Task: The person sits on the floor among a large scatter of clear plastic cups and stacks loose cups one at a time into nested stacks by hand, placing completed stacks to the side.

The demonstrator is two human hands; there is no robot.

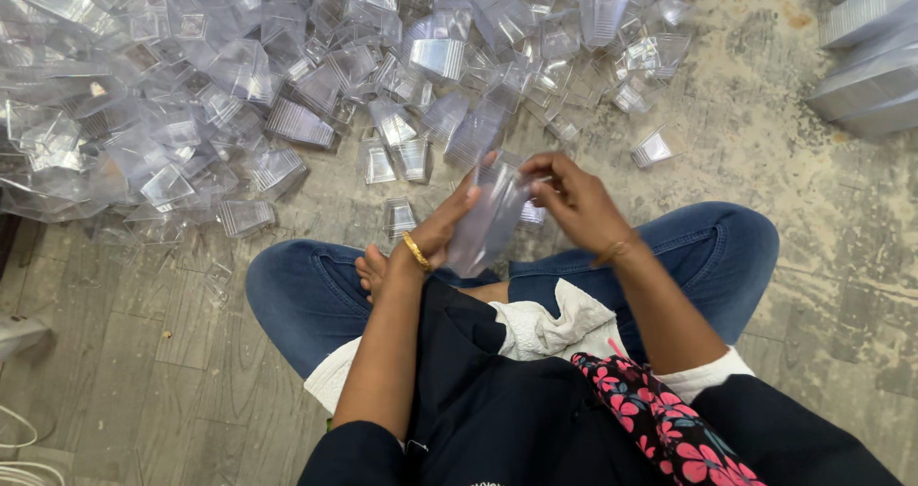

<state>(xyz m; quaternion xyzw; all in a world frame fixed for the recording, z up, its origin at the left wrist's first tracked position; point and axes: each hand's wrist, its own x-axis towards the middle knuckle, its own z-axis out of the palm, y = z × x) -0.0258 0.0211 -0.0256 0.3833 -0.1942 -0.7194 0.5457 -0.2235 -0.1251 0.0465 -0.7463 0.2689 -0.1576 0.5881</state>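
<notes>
Clear plastic cup stack (488, 220), tilted, above lap

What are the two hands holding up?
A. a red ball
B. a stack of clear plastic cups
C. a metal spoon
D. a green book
B: the left hand and right hand both grip a stack of clear plastic cups, with a big pile of the same clear cups on the floor in front.

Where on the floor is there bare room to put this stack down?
Bare floor lies right of the clear-container pile, up to the stacked containers at the right edge. More lies left of the left knee. Ahead of both hands it is crowded: the left hand and right hand hold a clear stack.
</notes>
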